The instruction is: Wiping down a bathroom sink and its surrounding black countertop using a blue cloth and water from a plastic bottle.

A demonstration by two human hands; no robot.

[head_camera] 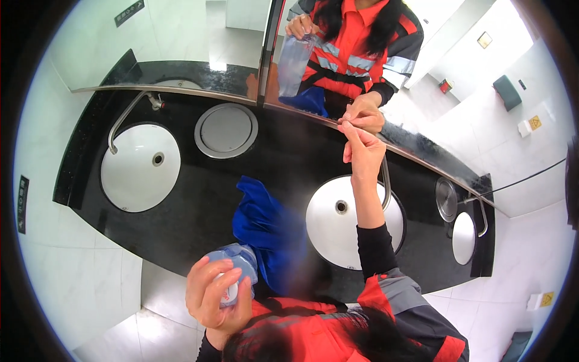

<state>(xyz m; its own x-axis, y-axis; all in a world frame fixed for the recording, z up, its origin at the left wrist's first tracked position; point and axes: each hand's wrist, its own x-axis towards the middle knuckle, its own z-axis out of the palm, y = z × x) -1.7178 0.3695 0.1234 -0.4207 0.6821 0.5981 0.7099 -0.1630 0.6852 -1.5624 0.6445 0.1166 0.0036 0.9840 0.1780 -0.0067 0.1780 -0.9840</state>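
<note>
My left hand (215, 289) grips the capped top of a translucent plastic bottle (245, 262) at the counter's front edge. The bottle's white cap (230, 292) shows between the fingers, and its lower part is hidden. Up at the mirror (312, 106), my right hand (367, 151) reaches out with curled fingers, its fingertips at the glass near the lower frame. No object shows in that hand. A crumpled blue cloth (260, 221) lies on the black stone counter (203, 185) beside the bottle. The mirror reflects my hands, the bottle and the cloth.
Under my right forearm is a white basin (328, 231) with a curved faucet (386, 181). Another basin (140, 167) with a faucet (124, 117) stands left, beside a round metal lid (226, 131). Farther right are a third basin (464, 237) and another lid (446, 199).
</note>
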